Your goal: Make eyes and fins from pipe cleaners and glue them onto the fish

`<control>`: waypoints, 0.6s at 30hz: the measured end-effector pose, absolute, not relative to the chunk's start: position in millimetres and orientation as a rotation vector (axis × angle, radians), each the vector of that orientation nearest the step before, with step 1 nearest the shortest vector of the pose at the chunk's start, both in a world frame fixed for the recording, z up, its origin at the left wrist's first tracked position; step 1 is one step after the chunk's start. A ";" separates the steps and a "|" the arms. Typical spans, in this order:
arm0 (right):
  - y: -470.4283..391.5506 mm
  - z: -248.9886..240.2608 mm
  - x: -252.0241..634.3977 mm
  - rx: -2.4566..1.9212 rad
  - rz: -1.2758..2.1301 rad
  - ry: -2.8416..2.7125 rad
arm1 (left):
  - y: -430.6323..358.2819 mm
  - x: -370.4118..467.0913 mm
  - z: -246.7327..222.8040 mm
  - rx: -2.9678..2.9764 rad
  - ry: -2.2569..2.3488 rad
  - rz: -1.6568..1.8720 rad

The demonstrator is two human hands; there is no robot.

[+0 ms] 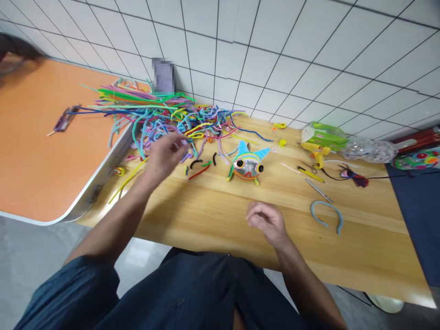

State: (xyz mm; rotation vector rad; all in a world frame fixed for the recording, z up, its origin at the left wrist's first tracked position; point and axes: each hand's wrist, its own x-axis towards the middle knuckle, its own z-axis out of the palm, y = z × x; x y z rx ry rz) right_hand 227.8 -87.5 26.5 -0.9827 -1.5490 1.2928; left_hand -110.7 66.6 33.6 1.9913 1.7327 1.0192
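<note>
My left hand (167, 156) is over the near side of a tangled pile of coloured pipe cleaners (172, 120). Its fingers are slightly blurred and bent, with a gap between them, and I see nothing held. My right hand (267, 221) rests near the table's front edge, fingers curled in and nothing visible in them. Between and beyond the hands stands a small figure made of pipe cleaners (248, 166), with blue pointed ears, big round eyes and a grey face. Short black pieces (196, 163) and a red piece (199, 172) lie left of it.
On the right lie a yellow glue gun (318, 153), a yellow utility knife (311, 174), a silver pen-like tool (319, 190) and a curved blue pipe cleaner (326, 204). A green packet (323, 135) stands by the tiled wall. An orange table (37, 160) adjoins at left.
</note>
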 end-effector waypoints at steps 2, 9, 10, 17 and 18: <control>-84.0 18.0 216.3 -1.053 1.375 -1.583 | 68.7 -74.6 19.0 2.195 1.531 0.735; -82.6 -22.5 180.2 -1.146 1.430 -1.764 | 96.2 -21.1 -14.1 2.504 1.344 0.130; -83.2 -27.8 179.0 -1.163 1.415 -1.775 | 102.1 -23.5 -16.0 2.533 1.337 0.090; -83.8 -45.5 177.9 -1.188 1.346 -1.812 | 137.2 -45.4 -33.2 2.652 1.355 0.170; -83.8 -46.1 177.8 -1.177 1.322 -1.825 | 143.2 -50.4 -36.0 2.664 1.364 0.174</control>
